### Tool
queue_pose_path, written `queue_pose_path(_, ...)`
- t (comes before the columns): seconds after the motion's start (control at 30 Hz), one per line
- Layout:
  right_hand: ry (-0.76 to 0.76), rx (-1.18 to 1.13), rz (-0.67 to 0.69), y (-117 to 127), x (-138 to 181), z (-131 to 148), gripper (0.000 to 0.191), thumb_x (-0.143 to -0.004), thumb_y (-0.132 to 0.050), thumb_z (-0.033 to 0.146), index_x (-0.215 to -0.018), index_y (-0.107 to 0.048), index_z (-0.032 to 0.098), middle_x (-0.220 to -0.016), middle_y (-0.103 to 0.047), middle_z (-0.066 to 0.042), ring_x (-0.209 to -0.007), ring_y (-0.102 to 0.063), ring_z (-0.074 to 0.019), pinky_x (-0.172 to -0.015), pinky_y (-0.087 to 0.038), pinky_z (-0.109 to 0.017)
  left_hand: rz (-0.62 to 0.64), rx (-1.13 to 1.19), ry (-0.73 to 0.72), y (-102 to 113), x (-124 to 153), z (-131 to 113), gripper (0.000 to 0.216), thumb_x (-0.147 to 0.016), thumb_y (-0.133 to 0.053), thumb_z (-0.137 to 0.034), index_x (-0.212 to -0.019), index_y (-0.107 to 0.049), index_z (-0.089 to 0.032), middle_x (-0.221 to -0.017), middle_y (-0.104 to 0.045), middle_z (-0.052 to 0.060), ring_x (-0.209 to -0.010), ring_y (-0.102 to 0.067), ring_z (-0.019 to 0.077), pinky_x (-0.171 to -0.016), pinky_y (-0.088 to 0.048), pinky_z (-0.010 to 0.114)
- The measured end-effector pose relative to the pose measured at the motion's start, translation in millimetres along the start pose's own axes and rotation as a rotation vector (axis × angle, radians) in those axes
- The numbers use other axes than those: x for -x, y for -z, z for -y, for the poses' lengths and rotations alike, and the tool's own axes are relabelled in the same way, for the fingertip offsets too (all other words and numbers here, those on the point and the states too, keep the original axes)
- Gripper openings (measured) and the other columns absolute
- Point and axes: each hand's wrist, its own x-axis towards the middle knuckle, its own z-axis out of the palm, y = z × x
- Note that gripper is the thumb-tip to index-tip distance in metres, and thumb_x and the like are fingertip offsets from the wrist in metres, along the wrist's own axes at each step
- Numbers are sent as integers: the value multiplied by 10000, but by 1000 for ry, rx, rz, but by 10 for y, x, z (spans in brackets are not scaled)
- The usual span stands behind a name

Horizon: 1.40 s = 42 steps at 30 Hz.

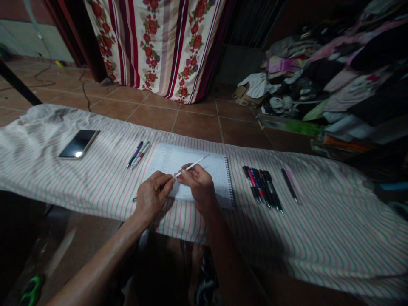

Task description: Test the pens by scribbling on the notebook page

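Note:
Both of my hands meet over an open spiral notebook (204,193) with marked pages. Between the closed fingers of my right hand (202,185) is a slim white tube (194,164), like a pen refill, slanting up to the right to a thin grey tip. My left hand (151,195) is closed in a pinch at the tube's lower end. A dark pen end (134,199) sticks out behind the left hand; most of that pen is hidden by the palm and fingers.
Several pens (263,187) lie in a row right of the notebook, with a black pen (289,185) beyond them. More pens (139,154) and a phone (79,144) rest to the left. Striped cloth (334,225) covers the table. Piled clothes (344,89) and a floral curtain (153,46) stand behind.

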Motion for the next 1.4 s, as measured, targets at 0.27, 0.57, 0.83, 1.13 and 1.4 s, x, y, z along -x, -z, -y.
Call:
queue_pose_path(0.27,-9,-21,14,14,-2,-10,250,-611,-697,332,-763,-572,178,-632,-629,17,-648,-648,-145,-660,-552,-304,-14,0,-1,2,5,-16,253,-860,-470,-334,-898,-681,-200,-769,-620,20,-688,-590,123,-612,-434,233)
queue_pose_path(0.57,-23,-36,52,22,24,41,227,-616,-690,302,-750,-563,172,-651,-627,19,-660,-644,-135,-680,-555,-304,15,-81,-2,24,6,-38,286,-874,-445,-351,-926,-679,-196,-769,-607,20,-682,-588,124,-610,-421,228)
queue_pose_path(0.83,-40,-76,84,45,26,47,277,-589,-731,332,-752,-579,167,-680,-658,1,-694,-652,-150,-723,-557,-339,-2,-124,-43,41,20,-58,305,-883,-422,-363,-917,-680,-205,-789,-615,23,-681,-588,122,-584,-403,220)
queue_pose_path(1.13,-42,-90,110,54,31,54,255,-603,-720,319,-757,-582,169,-703,-661,-11,-720,-655,-156,-754,-552,-359,5,-144,-45,57,20,-63,291,-884,-430,-351,-918,-677,-201,-781,-610,16,-683,-590,118,-588,-393,213)
queue_pose_path(1.4,-4,-100,78,35,38,33,246,-590,-736,304,-737,-600,161,-689,-664,-9,-713,-657,-162,-740,-562,-362,-29,-162,-66,64,37,-90,296,-885,-426,-348,-926,-676,-194,-820,-636,25,-699,-598,121,-608,-410,211)
